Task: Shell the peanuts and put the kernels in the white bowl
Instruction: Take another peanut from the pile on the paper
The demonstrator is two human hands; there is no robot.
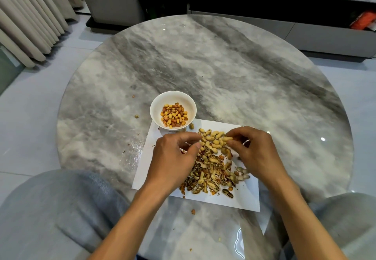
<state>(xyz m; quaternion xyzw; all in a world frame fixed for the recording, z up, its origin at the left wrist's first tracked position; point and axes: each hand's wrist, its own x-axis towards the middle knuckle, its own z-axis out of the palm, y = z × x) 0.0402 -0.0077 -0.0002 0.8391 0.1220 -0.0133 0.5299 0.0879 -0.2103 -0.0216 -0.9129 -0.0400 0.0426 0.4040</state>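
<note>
A white bowl (173,111) with several yellow and reddish kernels stands on the far left corner of a white paper sheet (240,198). Whole peanuts (213,139) lie in a small heap on the sheet's far side. Broken shells (211,176) are piled nearer me. My left hand (173,158) hovers over the left of the heap, its fingers curled and its thumb beside the peanuts; whether it holds anything is hidden. My right hand (254,150) pinches a peanut (227,139) between thumb and fingertips above the heap.
The sheet lies on a round grey marble table (223,66). Crumbs of shell (136,116) dot the table left of the bowl, and one kernel (192,211) lies near the front edge. My knees flank the table. A low cabinet stands behind.
</note>
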